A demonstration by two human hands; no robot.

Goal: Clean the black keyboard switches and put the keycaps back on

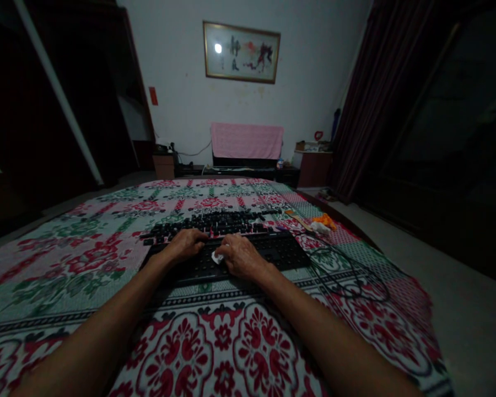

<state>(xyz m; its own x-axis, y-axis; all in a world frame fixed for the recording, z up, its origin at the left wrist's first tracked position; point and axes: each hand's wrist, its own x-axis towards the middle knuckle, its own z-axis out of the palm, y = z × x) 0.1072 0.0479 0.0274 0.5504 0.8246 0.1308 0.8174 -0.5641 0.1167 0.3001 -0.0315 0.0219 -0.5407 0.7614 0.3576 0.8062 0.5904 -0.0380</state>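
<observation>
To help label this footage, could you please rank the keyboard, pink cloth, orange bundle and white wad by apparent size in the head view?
1. Keyboard
2. Pink cloth
3. Orange bundle and white wad: too alike to rank.

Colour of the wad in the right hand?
The wad is white; best seen in the head view.

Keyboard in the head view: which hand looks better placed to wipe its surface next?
Probably the right hand: it pinches a white wad over the keyboard. The left hand is also at the keyboard, but shows no wad, so it seems better suited to steadying.
</observation>
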